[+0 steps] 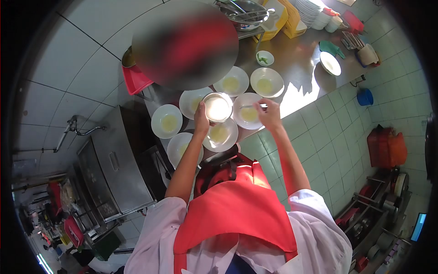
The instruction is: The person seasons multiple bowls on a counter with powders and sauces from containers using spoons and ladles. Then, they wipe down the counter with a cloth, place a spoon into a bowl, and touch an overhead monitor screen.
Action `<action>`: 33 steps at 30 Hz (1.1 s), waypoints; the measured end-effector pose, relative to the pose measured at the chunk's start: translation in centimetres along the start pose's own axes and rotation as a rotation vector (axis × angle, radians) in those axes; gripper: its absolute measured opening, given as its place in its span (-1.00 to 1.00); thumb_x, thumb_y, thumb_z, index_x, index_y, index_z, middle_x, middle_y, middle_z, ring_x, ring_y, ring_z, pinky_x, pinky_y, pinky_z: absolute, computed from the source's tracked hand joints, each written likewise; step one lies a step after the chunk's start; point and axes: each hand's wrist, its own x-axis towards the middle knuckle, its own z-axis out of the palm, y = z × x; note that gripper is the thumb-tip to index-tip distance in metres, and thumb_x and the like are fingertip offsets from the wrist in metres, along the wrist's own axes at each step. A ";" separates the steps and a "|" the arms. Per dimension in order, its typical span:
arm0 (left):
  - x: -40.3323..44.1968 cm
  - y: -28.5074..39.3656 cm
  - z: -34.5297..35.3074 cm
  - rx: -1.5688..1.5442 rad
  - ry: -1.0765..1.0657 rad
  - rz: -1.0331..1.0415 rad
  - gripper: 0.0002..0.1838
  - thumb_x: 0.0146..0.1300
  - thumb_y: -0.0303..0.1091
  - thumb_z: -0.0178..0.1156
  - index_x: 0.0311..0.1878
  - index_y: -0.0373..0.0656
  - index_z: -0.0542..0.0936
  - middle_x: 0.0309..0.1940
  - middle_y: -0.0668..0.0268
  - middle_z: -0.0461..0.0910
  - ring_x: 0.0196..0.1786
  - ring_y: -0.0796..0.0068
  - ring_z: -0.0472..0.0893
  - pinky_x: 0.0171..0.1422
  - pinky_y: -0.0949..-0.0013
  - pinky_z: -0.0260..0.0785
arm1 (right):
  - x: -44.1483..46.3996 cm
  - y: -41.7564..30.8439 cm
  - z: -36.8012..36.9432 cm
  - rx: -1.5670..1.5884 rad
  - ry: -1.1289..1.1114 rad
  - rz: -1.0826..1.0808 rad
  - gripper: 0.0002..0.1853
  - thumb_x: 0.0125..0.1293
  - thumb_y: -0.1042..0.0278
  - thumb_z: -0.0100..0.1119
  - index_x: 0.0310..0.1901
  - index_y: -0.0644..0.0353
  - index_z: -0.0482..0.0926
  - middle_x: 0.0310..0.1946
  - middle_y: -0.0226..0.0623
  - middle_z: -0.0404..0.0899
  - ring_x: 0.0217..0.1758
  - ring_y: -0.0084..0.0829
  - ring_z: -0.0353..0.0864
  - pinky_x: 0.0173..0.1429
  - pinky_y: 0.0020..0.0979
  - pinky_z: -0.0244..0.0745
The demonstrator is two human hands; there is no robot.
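My left hand (201, 119) holds a round metal bowl (230, 113) of something white, tilted toward me; whether it is powder or grains I cannot tell. My right hand (271, 114) pinches a small spoon (249, 107) above a white bowl (246, 125). Several other white bowls stand around my hands, among them one at the left (156, 123), one at the back right (274, 75) and one below the metal bowl (228, 142). Each shows a little pale yellow stuff at its bottom.
Behind the bowls sits a small bowl of green pieces (264, 58). A white dish (330, 64) and a green cloth (332, 48) lie right on the steel counter (296, 55). Stacked plates (309, 13) stand farther back. A blurred patch hides the top middle.
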 end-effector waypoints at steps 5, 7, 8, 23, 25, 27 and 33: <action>-1.8 0.0 -0.3 0.029 0.022 0.046 -0.31 0.42 0.27 -0.21 0.20 -0.20 0.42 -0.33 0.19 0.62 -0.59 0.48 0.61 -0.68 0.52 0.39 | -2.0 -2.1 5.5 -0.039 -0.133 -0.118 -0.75 0.21 0.21 0.31 -0.32 0.27 0.66 -0.49 -0.09 0.64 -0.48 -0.34 0.64 -0.30 -0.32 0.49; -2.4 0.1 -0.6 0.003 0.025 0.041 -0.29 0.40 0.29 -0.19 0.21 -0.21 0.42 -0.33 0.18 0.60 -0.60 0.47 0.60 -0.67 0.50 0.38 | -2.3 -2.3 6.7 -0.048 -0.166 -0.152 -0.75 0.22 0.22 0.32 -0.31 0.28 0.66 -0.54 -0.13 0.63 -0.54 -0.47 0.59 -0.37 -0.38 0.45; -2.7 0.2 -0.9 0.010 0.061 0.053 -0.27 0.39 0.30 -0.17 0.22 -0.22 0.41 -0.32 0.17 0.60 -0.60 0.47 0.60 -0.67 0.48 0.39 | -2.4 -2.3 7.1 -0.020 -0.195 -0.119 -0.74 0.22 0.21 0.32 -0.33 0.29 0.66 -0.56 -0.18 0.61 -0.55 -0.51 0.56 -0.38 -0.40 0.42; -4.2 0.2 -7.2 -0.077 0.166 0.075 -0.37 0.44 0.20 -0.18 0.12 -0.24 0.44 -0.42 0.22 0.59 -0.65 0.50 0.56 -0.73 0.52 0.33 | -4.0 -6.5 7.2 -0.055 -0.153 -0.251 -0.76 0.20 0.24 0.30 -0.34 0.28 0.65 -0.39 -0.06 0.67 -0.41 -0.13 0.67 -0.27 -0.22 0.53; -4.8 0.5 -6.7 -0.084 0.189 0.097 -0.38 0.45 0.19 -0.18 0.11 -0.24 0.45 -0.42 0.23 0.59 -0.64 0.50 0.57 -0.74 0.52 0.33 | -4.3 -7.0 9.0 -0.103 -0.186 -0.263 -0.76 0.19 0.23 0.31 -0.31 0.28 0.65 -0.39 -0.06 0.67 -0.41 -0.13 0.67 -0.27 -0.23 0.53; -5.4 0.7 -6.5 -0.129 0.191 0.127 -0.40 0.45 0.18 -0.19 0.10 -0.22 0.47 -0.41 0.25 0.59 -0.63 0.52 0.56 -0.73 0.52 0.31 | -4.9 -7.2 10.6 -0.115 -0.294 -0.273 -0.75 0.20 0.23 0.31 -0.32 0.28 0.65 -0.41 -0.06 0.67 -0.41 -0.15 0.68 -0.27 -0.25 0.53; -6.7 -0.6 -10.9 -0.121 0.248 0.085 -0.40 0.46 0.19 -0.21 0.06 -0.20 0.48 -0.42 0.23 0.61 -0.64 0.49 0.57 -0.71 0.51 0.32 | -6.0 -8.4 12.4 -0.006 -0.348 -0.176 -0.73 0.17 0.16 0.32 -0.31 0.23 0.69 -0.47 -0.07 0.66 -0.44 -0.19 0.66 -0.28 -0.22 0.50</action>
